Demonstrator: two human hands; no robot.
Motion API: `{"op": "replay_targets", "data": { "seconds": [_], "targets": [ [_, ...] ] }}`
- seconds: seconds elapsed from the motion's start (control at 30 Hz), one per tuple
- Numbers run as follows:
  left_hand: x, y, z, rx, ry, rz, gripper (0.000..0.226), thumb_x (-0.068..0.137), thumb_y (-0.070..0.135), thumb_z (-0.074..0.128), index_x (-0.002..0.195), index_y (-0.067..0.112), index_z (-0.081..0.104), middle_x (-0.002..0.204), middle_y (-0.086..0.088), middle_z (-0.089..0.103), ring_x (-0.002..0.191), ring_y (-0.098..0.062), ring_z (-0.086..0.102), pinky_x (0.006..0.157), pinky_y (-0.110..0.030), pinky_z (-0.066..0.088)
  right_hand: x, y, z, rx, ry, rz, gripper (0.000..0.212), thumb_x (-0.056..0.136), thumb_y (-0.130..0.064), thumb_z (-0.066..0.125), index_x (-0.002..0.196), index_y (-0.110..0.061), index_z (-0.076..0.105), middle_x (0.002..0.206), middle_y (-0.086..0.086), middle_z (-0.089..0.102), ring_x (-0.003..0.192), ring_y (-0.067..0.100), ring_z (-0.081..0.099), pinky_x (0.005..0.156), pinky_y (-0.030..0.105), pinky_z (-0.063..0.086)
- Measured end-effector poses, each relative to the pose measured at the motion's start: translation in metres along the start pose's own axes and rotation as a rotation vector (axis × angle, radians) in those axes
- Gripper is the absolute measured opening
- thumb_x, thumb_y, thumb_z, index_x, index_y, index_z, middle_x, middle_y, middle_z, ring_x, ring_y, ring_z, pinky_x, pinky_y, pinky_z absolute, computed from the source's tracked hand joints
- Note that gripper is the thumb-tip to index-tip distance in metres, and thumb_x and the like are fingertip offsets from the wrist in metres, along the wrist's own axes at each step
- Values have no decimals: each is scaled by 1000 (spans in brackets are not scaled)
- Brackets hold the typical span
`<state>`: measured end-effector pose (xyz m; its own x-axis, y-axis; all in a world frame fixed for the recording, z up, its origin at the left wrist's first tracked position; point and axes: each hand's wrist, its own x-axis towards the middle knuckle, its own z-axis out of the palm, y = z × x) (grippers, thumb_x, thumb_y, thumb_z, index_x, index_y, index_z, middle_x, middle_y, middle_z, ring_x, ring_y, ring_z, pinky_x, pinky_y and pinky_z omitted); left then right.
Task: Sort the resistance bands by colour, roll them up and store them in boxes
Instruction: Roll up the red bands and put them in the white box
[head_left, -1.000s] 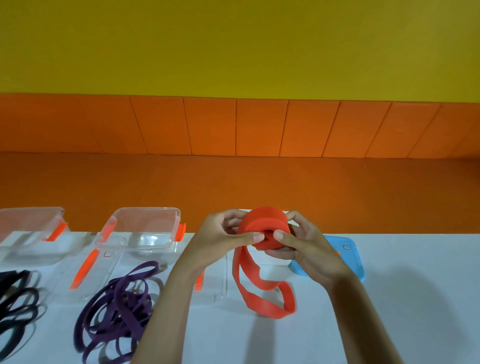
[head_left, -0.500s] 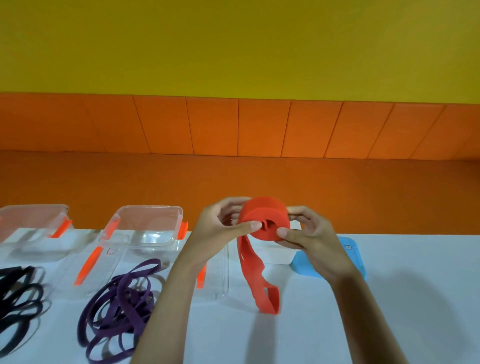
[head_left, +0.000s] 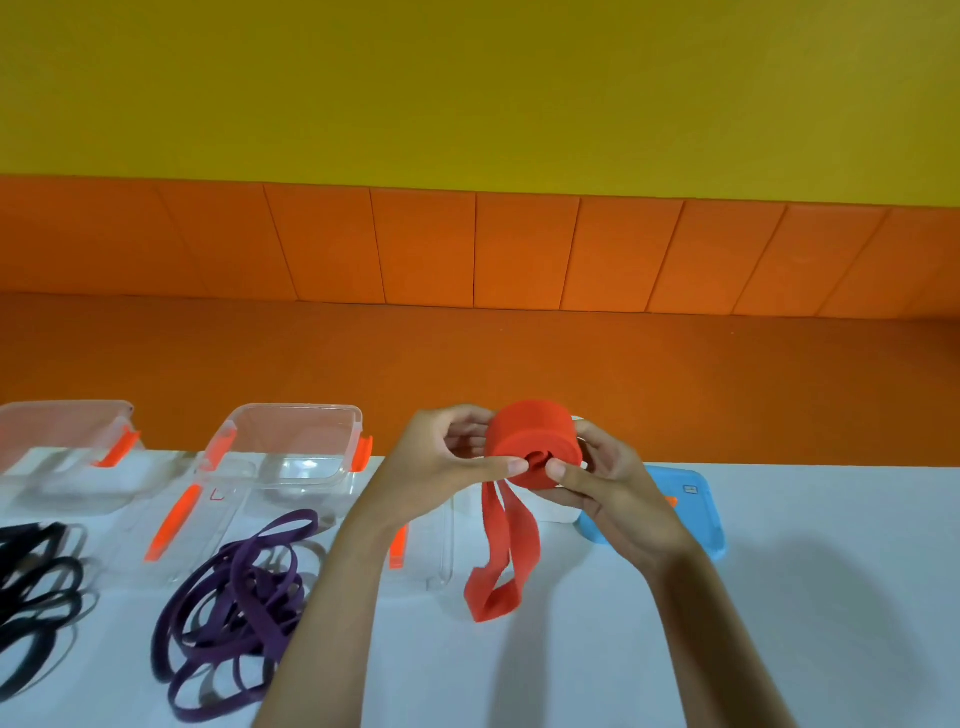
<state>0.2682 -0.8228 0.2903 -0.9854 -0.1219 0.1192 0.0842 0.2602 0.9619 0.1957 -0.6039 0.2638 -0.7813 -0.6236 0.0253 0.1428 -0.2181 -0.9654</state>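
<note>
The left hand (head_left: 441, 462) and right hand (head_left: 613, 499) hold the red band (head_left: 535, 441) above the counter (head_left: 779, 623), each grip pinched on the roll. A second ago its tail (head_left: 504, 561) trailed long across the counter. Now it hangs short, so rolling seems nearly done. The purple bands (head_left: 234, 613) lie unrolled.

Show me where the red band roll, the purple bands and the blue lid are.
red band roll (head_left: 530, 423), head view, its outer side
purple bands (head_left: 240, 577), head view, a middle strand
blue lid (head_left: 691, 514), head view, its top face
</note>
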Motion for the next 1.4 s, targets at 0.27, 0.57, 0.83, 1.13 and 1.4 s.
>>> {"op": "replay_targets", "data": {
  "seconds": [0.27,0.57,0.83,1.13,1.4],
  "targets": [
    [-4,0,3,-52,33,45,44,80,27,92,121,28,75,110,12,80,106,-7,74,89,-17,56,5,-10,1,-157,87,-49,51,73,-32,93,119,-25,73,113,9,77,105,30,76,80,34,63],
    [-9,-6,-5,-58,26,15,35,78,22,95,106,35,80,103,10,81,98,-8,77,82,-13,56,6,-7,-6,-224,-9,87,52,74,-27,95,120,-26,72,116,7,76,107,31,76,82,40,65],
    [-3,-6,1,-85,-2,-36,38,79,23,94,112,29,76,104,10,81,100,-6,76,83,-13,55,12,-4,-9,-30,99,-24,48,75,-24,92,118,-20,72,119,19,73,108,39,74,77,44,65],
    [3,-9,-3,-74,54,16,44,79,22,90,119,33,75,107,8,80,104,-10,74,88,-23,60,17,-1,-15,-171,36,-1,54,75,-25,91,125,-27,72,123,8,73,111,32,73,85,41,63],
    [6,-16,-2,-205,72,-40,43,71,33,95,110,30,78,103,2,80,102,-14,75,86,-26,60,17,4,-18,-49,112,5,43,75,-15,90,114,-14,74,119,19,72,110,41,73,83,40,63]
  ]
}}
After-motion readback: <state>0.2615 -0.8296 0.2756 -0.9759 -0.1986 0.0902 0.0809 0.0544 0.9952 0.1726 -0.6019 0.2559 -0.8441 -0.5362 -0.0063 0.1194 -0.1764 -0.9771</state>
